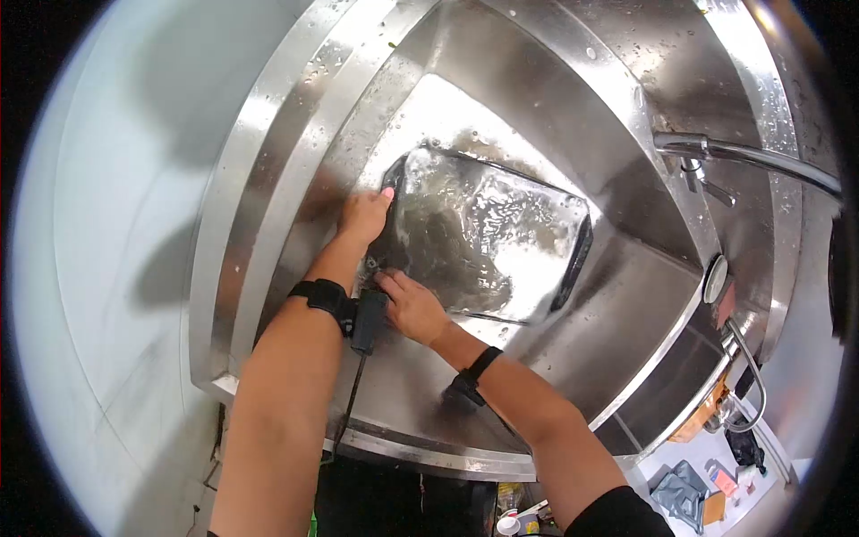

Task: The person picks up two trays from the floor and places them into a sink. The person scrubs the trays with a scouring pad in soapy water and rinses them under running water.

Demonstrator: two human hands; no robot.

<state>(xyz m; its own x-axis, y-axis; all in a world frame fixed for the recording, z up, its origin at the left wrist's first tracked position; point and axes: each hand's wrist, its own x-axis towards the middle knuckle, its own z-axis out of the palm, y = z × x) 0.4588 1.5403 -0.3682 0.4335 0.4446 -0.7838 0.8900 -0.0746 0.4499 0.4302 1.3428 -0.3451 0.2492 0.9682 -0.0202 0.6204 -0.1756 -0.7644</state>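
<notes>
The left hand (362, 217) is clamped on the end of the tray (479, 237), which lies in the sink (626, 304) beyond both hands. The right hand (413, 307) is near its corner; I cannot tell whether it grips.

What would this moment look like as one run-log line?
left hand: gripping black tray | right hand: at tray's near-left corner | water: in tray | location: steel sink

Both Arms Reach Forward, Hands Close but Apart

The left forearm (291, 358) runs upward; its hand, the left hand (364, 217), has the thumb extended, the other fingers largely hidden. The right forearm (501, 380) slants up and leftward, the right hand (413, 309) palm down, its visible fingers slightly bent.
</notes>
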